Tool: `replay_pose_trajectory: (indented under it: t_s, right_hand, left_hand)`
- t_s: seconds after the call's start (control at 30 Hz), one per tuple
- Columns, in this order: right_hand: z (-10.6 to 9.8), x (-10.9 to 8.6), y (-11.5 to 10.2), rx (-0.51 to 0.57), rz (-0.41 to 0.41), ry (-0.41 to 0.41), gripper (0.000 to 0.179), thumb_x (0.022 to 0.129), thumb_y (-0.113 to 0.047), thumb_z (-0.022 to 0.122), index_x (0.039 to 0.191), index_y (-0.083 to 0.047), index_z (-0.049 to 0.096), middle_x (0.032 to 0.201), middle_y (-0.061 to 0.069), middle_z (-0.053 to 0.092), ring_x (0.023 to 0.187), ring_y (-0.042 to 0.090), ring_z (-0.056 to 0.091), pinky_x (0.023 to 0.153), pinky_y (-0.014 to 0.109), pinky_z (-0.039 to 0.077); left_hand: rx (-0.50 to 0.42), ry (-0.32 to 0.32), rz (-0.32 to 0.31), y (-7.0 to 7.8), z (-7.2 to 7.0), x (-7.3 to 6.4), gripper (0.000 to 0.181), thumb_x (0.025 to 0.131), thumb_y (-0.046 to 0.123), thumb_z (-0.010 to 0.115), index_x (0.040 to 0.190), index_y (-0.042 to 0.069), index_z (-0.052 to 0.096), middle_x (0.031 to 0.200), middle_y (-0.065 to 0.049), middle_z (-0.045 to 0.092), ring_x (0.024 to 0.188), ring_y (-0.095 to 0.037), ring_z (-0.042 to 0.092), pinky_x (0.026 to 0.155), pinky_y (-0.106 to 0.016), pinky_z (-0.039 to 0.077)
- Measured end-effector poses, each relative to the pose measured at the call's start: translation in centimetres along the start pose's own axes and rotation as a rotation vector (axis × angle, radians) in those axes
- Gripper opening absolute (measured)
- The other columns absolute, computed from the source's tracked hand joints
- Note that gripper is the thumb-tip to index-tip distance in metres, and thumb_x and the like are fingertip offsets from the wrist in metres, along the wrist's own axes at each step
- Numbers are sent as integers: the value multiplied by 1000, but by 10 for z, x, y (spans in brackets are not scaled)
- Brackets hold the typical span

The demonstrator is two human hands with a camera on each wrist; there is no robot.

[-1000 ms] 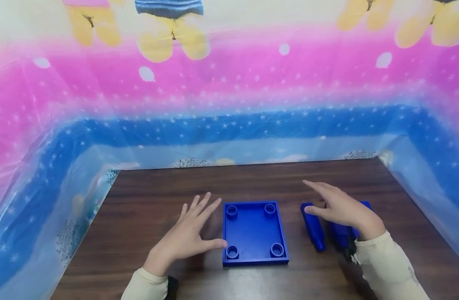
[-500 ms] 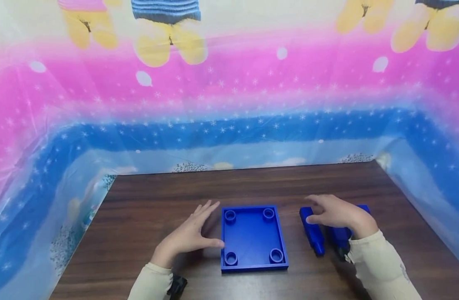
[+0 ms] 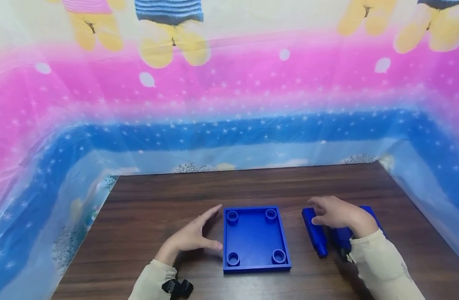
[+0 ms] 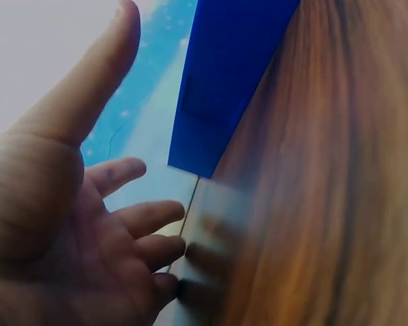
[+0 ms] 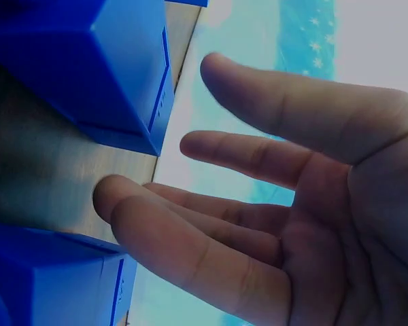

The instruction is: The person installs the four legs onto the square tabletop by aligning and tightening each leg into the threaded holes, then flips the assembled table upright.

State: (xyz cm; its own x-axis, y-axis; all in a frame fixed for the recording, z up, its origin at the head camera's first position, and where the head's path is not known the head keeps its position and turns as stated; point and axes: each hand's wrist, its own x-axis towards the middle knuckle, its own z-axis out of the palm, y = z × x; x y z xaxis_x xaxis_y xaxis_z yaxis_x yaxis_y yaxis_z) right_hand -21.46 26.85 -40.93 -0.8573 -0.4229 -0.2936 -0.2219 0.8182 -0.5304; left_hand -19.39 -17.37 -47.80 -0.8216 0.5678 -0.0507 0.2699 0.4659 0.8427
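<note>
At the lower centre-left of the head view, the left hand (image 3: 191,236) is holding nothing, thumb and fingers spreading wide just beside a square blue tray (image 3: 254,238). At the lower right, the right hand (image 3: 339,214) is hovering by the upper end of a slim blue block (image 3: 316,238), thumb and fingers standing parted. The tray is lying flat in the lower middle. Another blue piece (image 3: 340,238) is lying partly hidden by the right hand. A brown table (image 3: 176,193) is carrying these things; a printed cloth (image 3: 229,91) is filling the upper half.

Blue tray (image 3: 254,237); blue bar (image 3: 317,236) rightward
</note>
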Motion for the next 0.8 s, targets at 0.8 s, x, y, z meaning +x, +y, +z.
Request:
replay_pose_trajectory:
  t_s: [0.8]
  right_hand:
    - [12, 13, 7, 78, 79, -69, 58, 100, -18, 74, 147, 3, 48, 115, 21, 64, 81, 23, 67, 70, 42, 61]
  left_hand:
    - [155, -97, -17, -2, 12, 9, 133, 77, 37, 96, 170, 6, 7, 173, -29, 3, 158, -50, -10, 123, -69, -7]
